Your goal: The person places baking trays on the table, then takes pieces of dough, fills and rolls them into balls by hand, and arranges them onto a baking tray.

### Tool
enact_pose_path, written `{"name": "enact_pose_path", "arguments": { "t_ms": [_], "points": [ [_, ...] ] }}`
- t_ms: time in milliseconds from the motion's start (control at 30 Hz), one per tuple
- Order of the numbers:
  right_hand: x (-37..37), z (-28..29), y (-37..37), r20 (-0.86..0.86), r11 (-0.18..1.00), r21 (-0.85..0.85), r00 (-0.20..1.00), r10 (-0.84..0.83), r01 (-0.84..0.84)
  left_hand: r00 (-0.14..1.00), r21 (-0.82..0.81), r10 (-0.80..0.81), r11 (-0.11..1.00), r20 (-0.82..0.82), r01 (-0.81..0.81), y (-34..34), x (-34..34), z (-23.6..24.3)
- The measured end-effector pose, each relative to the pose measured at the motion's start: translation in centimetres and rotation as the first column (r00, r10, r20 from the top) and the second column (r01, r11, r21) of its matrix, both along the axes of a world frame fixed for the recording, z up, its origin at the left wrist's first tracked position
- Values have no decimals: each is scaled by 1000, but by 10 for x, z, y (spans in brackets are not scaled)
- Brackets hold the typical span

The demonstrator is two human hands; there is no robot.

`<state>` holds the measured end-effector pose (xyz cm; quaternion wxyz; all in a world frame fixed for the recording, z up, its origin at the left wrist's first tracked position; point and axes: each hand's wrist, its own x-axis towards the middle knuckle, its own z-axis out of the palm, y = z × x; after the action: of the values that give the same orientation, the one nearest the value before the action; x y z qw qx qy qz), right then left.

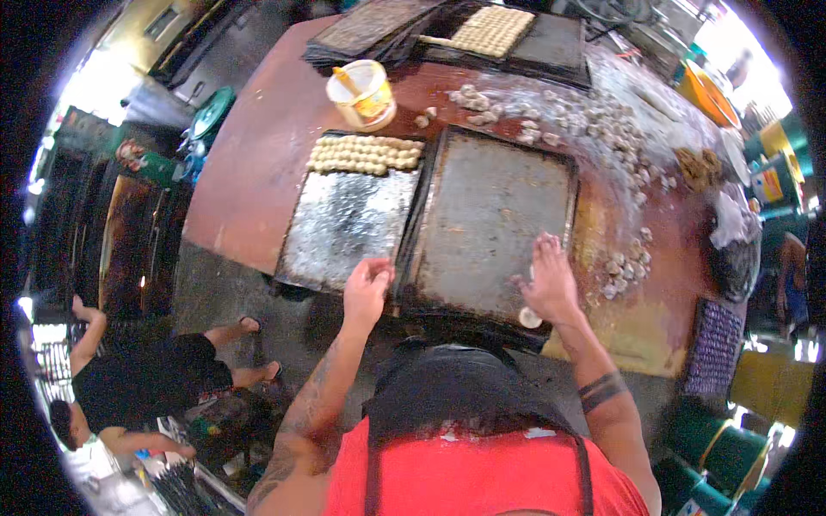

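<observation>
My left hand (368, 288) is at the near right corner of a shiny tray (340, 224) with rows of pale dough balls (366, 153) at its far end. Its fingers are curled together; I cannot make out whether they hold anything. Over the right edge of a stack of worn, bare metal trays (486, 206), my right hand (548, 275) has its fingers stretched out. A pale dough piece (531, 317) lies just below that palm. Floury dough lumps (628, 268) are scattered to its right on the table (232, 198).
A white bucket (361, 95) stands beyond the trays, with a filled tray (490, 30) and stacked pans (361, 34) at the back. An orange basin (710, 95) and brown lump (699, 168) are at right. A person in dark clothes (138, 374) is low at my left.
</observation>
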<state>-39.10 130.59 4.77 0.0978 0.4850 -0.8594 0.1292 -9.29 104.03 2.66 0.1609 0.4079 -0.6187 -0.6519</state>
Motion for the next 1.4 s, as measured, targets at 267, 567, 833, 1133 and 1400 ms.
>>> {"name": "enact_pose_path", "arguments": {
  "t_ms": [267,567,833,1133,1400],
  "points": [
    [-38,9,-10,739,801,-290,654,-160,524,873,500,437,718,218,-485,0,100,-76],
    [54,-19,-88,901,878,-258,428,69,402,820,606,536,590,202,-534,-7,94,-70],
    [82,0,-121,845,932,-162,533,-38,324,855,129,225,939,467,-318,-119,229,-80],
    [122,-14,-135,837,925,-180,546,-34,334,753,459,657,659,32,-595,-291,322,-96],
    [129,-5,-134,855,915,-204,518,-6,348,908,322,418,856,28,-405,-295,278,-78]
  ]
}}
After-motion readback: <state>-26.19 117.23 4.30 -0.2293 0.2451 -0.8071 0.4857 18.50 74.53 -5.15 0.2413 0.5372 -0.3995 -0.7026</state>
